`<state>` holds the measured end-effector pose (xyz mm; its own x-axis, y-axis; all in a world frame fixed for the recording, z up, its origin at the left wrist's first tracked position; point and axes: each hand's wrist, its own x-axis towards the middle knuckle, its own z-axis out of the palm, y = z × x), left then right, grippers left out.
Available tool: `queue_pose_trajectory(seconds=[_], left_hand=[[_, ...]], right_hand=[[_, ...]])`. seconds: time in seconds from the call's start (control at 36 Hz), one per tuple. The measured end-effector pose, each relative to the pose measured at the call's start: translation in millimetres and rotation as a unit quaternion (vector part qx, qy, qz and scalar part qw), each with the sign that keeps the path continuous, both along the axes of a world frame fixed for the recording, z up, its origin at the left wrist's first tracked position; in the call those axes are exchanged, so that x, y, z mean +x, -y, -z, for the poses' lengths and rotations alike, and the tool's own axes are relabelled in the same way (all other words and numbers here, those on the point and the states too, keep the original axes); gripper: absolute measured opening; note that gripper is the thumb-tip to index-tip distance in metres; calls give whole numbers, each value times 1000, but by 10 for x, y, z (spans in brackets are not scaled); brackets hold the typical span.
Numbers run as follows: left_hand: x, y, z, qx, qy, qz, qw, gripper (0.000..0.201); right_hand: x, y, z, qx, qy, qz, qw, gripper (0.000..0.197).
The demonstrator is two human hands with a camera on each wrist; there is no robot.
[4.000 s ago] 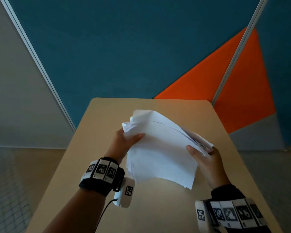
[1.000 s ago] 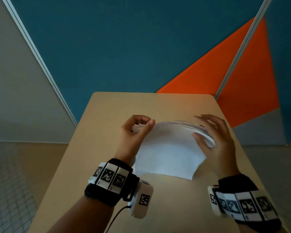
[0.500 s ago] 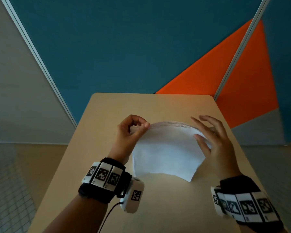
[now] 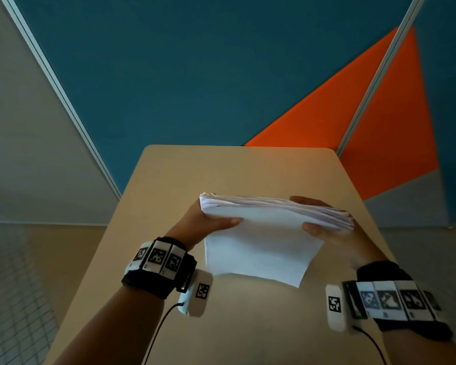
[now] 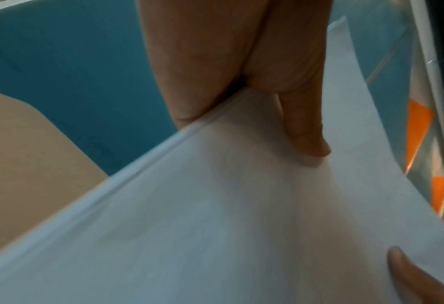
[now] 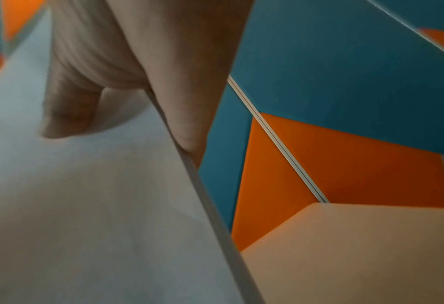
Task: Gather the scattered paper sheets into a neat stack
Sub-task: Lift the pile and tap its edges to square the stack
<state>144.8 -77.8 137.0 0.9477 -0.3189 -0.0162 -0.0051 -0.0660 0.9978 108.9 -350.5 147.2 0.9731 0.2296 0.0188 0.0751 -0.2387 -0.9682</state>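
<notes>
Hands, left [image 4: 208,222] and right [image 4: 327,233], grip paper stack [image 4: 261,243] above table [image 4: 221,172], fingers mostly hidden.

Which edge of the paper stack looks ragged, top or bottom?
The top edge of the paper stack, between the left hand and right hand: its sheet ends fan out unevenly. The bottom edge near the table looks flush.

Paper stack [image 4: 261,248] above table [image 4: 221,175] centre, left hand [image 4: 203,225] at left edge, right hand [image 4: 334,238] at right.
</notes>
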Motion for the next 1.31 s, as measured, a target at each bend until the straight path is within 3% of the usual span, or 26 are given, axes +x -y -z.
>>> queue_pose_trajectory(seconds=[0.08, 0.17, 0.19, 0.25, 0.39, 0.44, 0.58, 0.69, 0.83, 0.94, 1.06, 1.17, 1.25, 1.31], left_hand=[[12, -8, -51, -17, 18, -4, 1000, 32], [1, -20, -11, -5, 16, 12, 1000, 40], [-7, -26, 24, 0, 9, 18, 1000, 46], [-34, -26, 77, 1, -7, 16, 1000, 52], [-54, -21, 27, -5, -12, -9, 1000, 31], [-33, -40, -6, -27, -15, -12, 999, 31], [-21, -31, 39, -24, -12, -3, 1000, 64], [-64, 8, 12, -40, -9, -39, 998, 36], [-74, 18, -44, -43, 28, -76, 996, 44], [-128, 57, 49, -64, 12, -76, 995, 48], [-147, 92, 64, -96, 8, -83, 992, 37], [-130, 108, -26, -103, 25, -93, 990, 17], [-111, 98, -52, -101, 41, -94, 990, 21], [-106, 84, 2, -88, 29, -91, 992, 26]], right_hand=[[-48, -1, -104, 16, 27, 14, 999, 53], [-53, 3, -59, -26, 10, 7, 1000, 83], [-55, 4, -33, -24, -2, 14, 1000, 84], [-42, 20, 54, -20, 6, 19, 1000, 72], [-103, -49, -15, -25, 24, -13, 999, 44], [-99, -50, -34, 19, 18, 27, 999, 39], [-56, -68, 33, 9, -21, 52, 998, 47], [-50, -83, 43, -17, 8, 79, 997, 25], [-61, -45, -15, -23, 63, 93, 993, 29], [-34, -73, 152, 11, 34, 89, 995, 61], [-2, -85, 235, 13, 38, 121, 992, 30], [10, -63, 167, -15, 78, 145, 986, 25], [15, -26, 96, -19, 106, 141, 984, 30], [-4, -14, 86, -9, 74, 106, 992, 34]])
